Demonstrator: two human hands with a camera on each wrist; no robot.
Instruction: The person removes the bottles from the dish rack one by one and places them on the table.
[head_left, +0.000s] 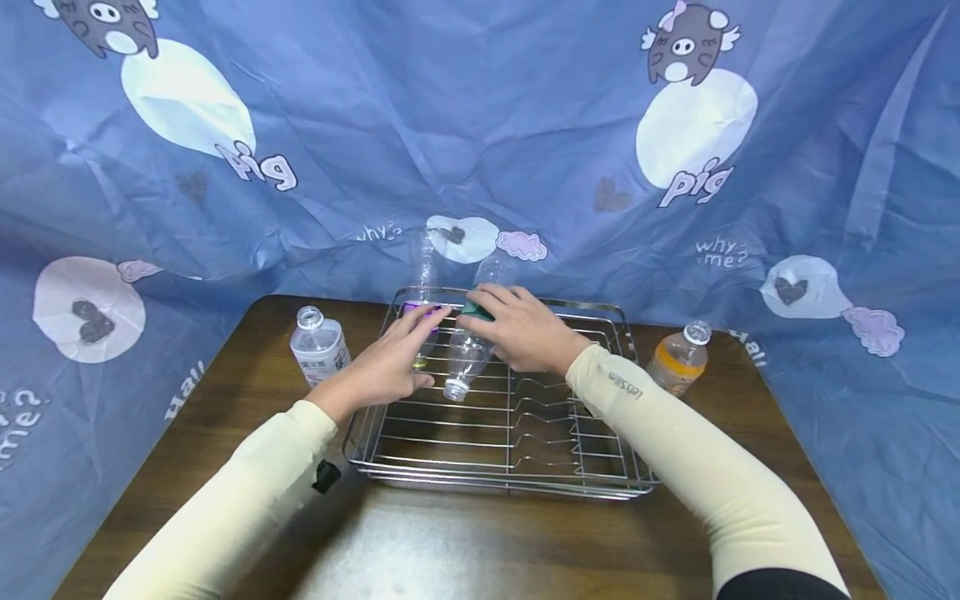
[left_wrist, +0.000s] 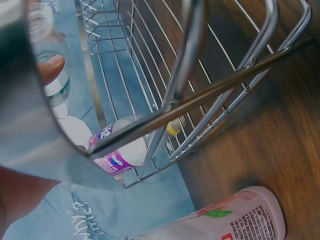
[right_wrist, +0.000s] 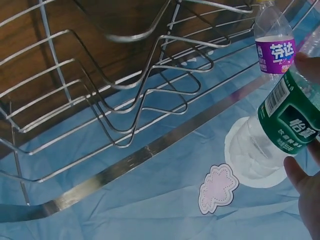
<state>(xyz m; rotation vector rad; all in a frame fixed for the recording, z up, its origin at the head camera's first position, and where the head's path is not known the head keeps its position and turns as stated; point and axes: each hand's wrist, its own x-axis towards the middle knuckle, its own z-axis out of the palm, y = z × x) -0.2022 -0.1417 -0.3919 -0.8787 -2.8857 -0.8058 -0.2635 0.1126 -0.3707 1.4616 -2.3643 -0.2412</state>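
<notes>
My right hand grips a clear plastic bottle with a green label, its white-rimmed neck tilted down over the wire dish rack. In the right wrist view the fingers and thumb lie on either side of the green label. Just left of it, a purple-labelled bottle leans in the rack with its yellow-ringed neck down. My left hand reaches across the rack's left side beside that bottle, fingers fairly straight. Whether it touches the bottle is hard to tell. In the left wrist view the hand is mostly hidden.
A pale-labelled bottle stands left of the rack on the brown wooden table. To the rack's right is an orange-banded bottle, partly behind the right sleeve. A blue printed cloth hangs behind the table.
</notes>
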